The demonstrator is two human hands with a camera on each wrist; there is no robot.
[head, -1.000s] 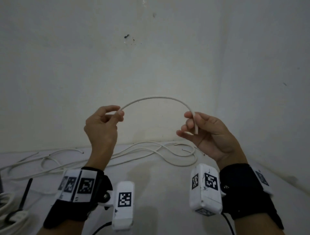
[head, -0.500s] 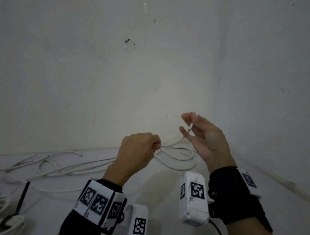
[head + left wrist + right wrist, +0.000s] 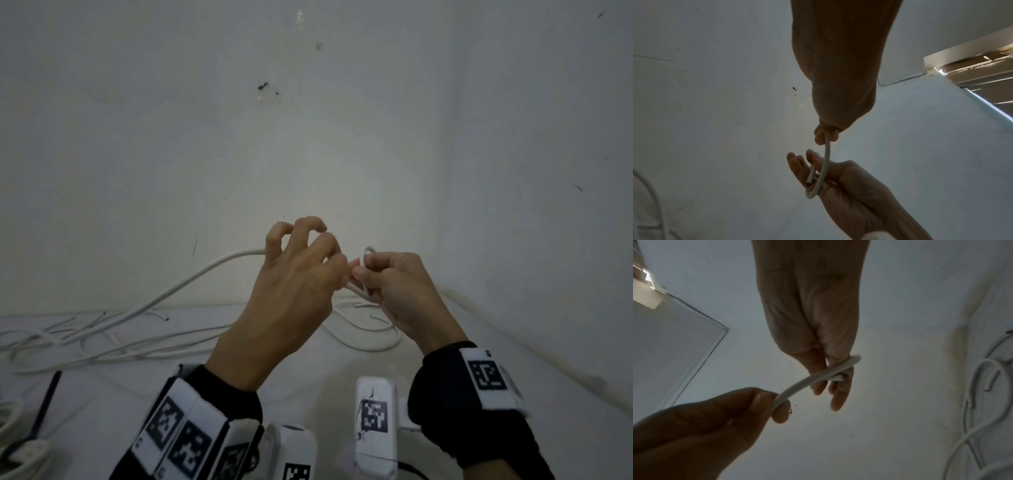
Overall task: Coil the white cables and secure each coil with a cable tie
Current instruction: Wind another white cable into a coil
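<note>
A white cable rises from the table and runs up to my two hands, which meet in mid-air before the wall. My left hand pinches the cable between thumb and forefinger, its other fingers raised and curled. My right hand grips a small loop of the same cable, whose top sticks out above the fingers. In the left wrist view the cable curves from my left hand's fingertips down into the right palm, its cut end beside the loop. In the right wrist view the cable spans both hands.
Several loose white cables sprawl over the white table, with one loop under my hands. A black cable tie lies at the left, by a coiled cable at the lower left edge. Walls stand behind and to the right.
My left hand has risen and moved right to meet the right hand, bringing cable with it. The right hand's fingers have curled round a small loop.
</note>
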